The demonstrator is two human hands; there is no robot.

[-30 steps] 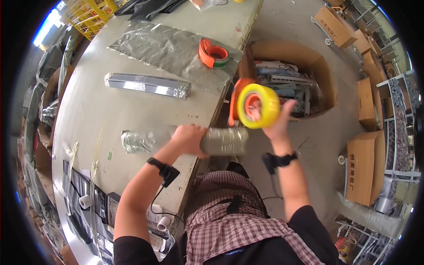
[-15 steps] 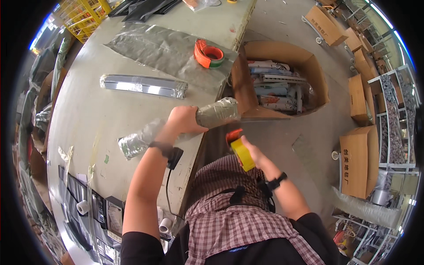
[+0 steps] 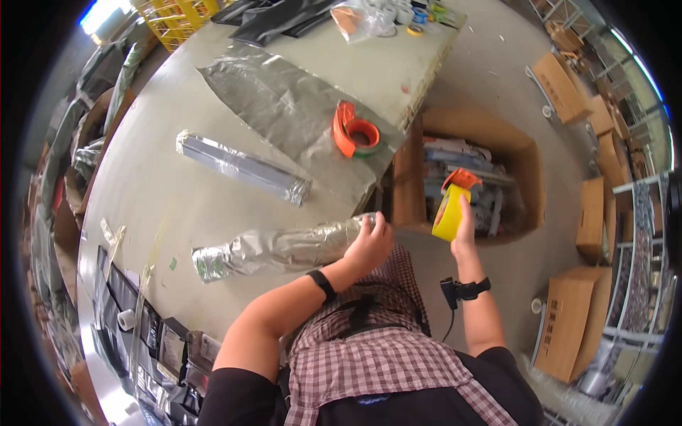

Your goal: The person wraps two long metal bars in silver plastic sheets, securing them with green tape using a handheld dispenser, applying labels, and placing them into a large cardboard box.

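My left hand grips the near end of a long bundle wrapped in silver foil, which lies across the table's front edge. My right hand holds a tape dispenser with a yellow roll and orange handle, raised off the table to the right of the bundle's end, above an open cardboard box on the floor.
A second foil-wrapped bar and a flat silver sheet lie farther back on the table, with an orange tape dispenser on the sheet. Small tape rolls sit at the far corner. Cardboard boxes stand on the floor at right.
The right hand dropped with the yellow tape dispenser, then rose again to the right of the bundle's end. The left hand shifted along the bundle to its near end.
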